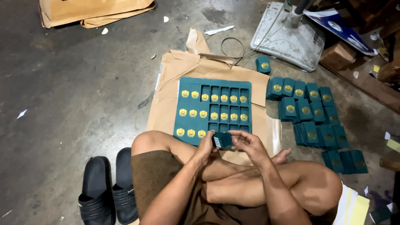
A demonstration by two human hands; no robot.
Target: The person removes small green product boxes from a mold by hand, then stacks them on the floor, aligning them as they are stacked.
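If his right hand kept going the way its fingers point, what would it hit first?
The right hand points leftward at the small green box it is already touching; just past that is the left hand. Depth is hard to judge.

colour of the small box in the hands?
Dark teal green small box, held between left hand and right hand; head view.
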